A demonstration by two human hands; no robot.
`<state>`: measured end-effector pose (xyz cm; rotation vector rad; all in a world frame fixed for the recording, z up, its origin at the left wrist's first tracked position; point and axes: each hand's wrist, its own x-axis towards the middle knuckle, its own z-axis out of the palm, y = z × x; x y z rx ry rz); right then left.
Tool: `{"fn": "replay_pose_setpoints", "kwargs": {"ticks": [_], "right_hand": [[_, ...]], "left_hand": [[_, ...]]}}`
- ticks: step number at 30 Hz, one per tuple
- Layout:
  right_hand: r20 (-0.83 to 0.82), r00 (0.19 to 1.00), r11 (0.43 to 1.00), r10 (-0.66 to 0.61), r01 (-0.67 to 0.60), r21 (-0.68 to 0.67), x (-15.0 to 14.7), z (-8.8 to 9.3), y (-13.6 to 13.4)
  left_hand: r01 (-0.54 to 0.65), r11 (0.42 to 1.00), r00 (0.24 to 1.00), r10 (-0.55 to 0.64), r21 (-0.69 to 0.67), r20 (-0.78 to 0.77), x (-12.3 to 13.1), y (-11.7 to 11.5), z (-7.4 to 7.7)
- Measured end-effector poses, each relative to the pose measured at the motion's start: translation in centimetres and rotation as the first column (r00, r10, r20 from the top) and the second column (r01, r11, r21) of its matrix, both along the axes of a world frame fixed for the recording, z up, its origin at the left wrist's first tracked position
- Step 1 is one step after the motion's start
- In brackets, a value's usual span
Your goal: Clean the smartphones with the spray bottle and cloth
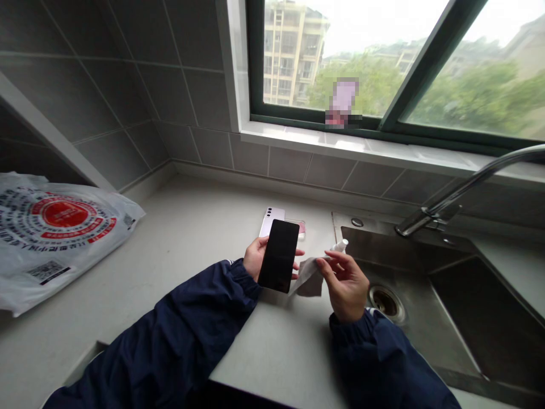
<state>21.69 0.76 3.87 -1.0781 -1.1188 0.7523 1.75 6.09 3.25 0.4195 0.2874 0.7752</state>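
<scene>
My left hand (256, 258) holds a black smartphone (278, 255) flat, screen up, above the pale stone countertop (179, 272). My right hand (346, 286) pinches a small white bottle (339, 245) together with a thin grey-white cloth (308, 277), whose end hangs down beside the phone. Behind the phone, a lilac smartphone (271, 221) lies on the counter with its cameras visible. A small pink-and-clear item (297, 228), perhaps a phone case, lies next to it, partly hidden by the black phone.
A stainless steel sink (409, 250) with a round drain (386, 302) lies to the right, beneath a curved chrome faucet (468, 190). A white plastic bag with red print (59, 233) lies on the counter at left. Grey tiled walls and a window stand behind.
</scene>
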Motion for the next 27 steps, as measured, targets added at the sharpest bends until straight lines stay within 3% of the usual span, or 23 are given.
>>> {"fn": "replay_pose_setpoints", "kwargs": {"ticks": [5,10,17,27], "right_hand": [[0.036,0.977,0.973,-0.211,0.206,0.104,-0.4,0.4,-0.2],[0.062,0.956,0.954,-0.288,0.280,0.111,-0.2,0.4,0.0],[0.100,0.972,0.977,-0.211,0.208,0.040,0.1,-0.3,0.3],[0.051,0.993,0.994,-0.109,0.109,-0.002,0.3,-0.5,0.5]], "left_hand": [[0.061,0.997,0.998,-0.062,0.055,0.010,0.0,-0.4,0.4],[0.228,0.965,0.973,-0.230,0.129,-0.004,0.4,-1.3,0.7],[0.324,0.935,0.946,-0.323,0.147,-0.031,0.5,-1.5,0.2],[0.317,0.938,0.948,-0.307,0.139,-0.089,0.4,-1.3,-0.1]]}}
